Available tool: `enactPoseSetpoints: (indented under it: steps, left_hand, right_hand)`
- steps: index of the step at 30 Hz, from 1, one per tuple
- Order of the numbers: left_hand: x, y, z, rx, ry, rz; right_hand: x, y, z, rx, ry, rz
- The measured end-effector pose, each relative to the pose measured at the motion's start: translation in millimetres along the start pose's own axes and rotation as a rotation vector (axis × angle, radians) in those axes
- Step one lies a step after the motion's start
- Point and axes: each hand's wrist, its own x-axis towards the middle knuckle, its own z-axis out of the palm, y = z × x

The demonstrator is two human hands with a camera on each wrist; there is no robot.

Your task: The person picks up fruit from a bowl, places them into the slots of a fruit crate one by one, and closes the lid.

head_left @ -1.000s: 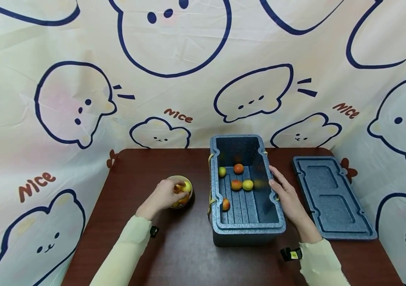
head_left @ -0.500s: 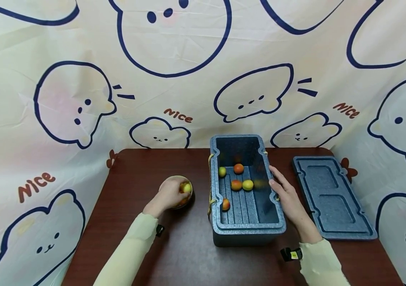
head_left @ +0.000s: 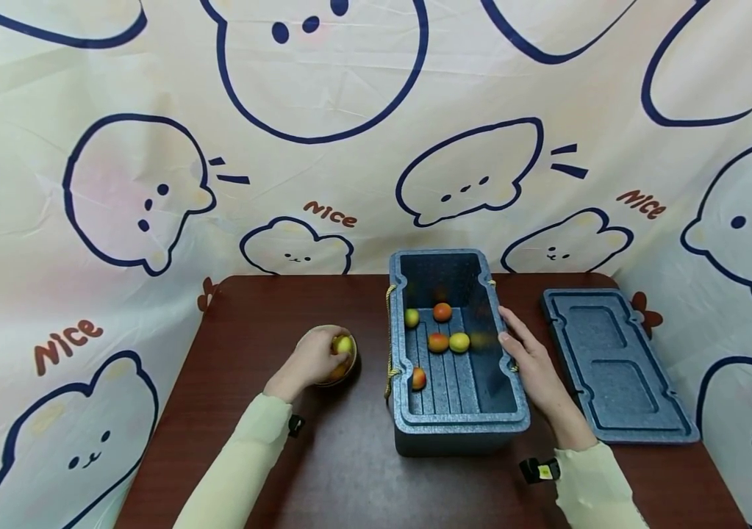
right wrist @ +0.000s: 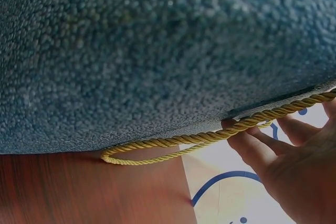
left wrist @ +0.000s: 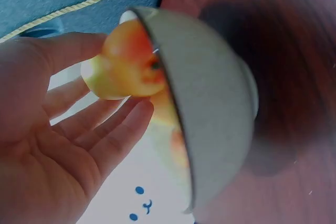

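Note:
In the head view my left hand (head_left: 314,358) reaches over a small bowl (left wrist: 212,93) of fruit at the table's left. The left wrist view shows its thumb and fingers pinching a small yellow-red apple (left wrist: 126,61) at the bowl's rim, more fruit behind it. My right hand (head_left: 537,364) rests against the right side of a blue-grey foam box (head_left: 462,426), straight fingers at its rim. Up close, those fingertips touch the box wall beside a yellow rope (right wrist: 157,142). Inside the box lie several fruits, among them an orange-red one (head_left: 442,312) and a yellow-green one (head_left: 459,342).
To the right of the box, a matching lid (head_left: 627,367) lies flat on the brown table (head_left: 342,470). A cream cloth (head_left: 349,176) printed with cartoon bears hangs behind the table and along both sides.
My left hand first shifted slightly right and lower over the bowl, its fingers going in among the fruit, then stayed there. My right hand and the box have not moved.

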Motion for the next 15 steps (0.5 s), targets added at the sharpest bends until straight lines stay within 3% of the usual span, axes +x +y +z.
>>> enactPoseSetpoints:
  steps: [4, 15]
  left_hand:
    - [-2.6, 0.1, -12.2, -0.078, -0.016, -0.035]
    - [-4.3, -1.0, -50.6, -0.146, 0.007, -0.067]
  right_hand:
    - [-0.5, -1, 0, -0.002, 0.000, 0.001]
    - [1.9, 2, -1, -0.019, 0.000, -0.006]
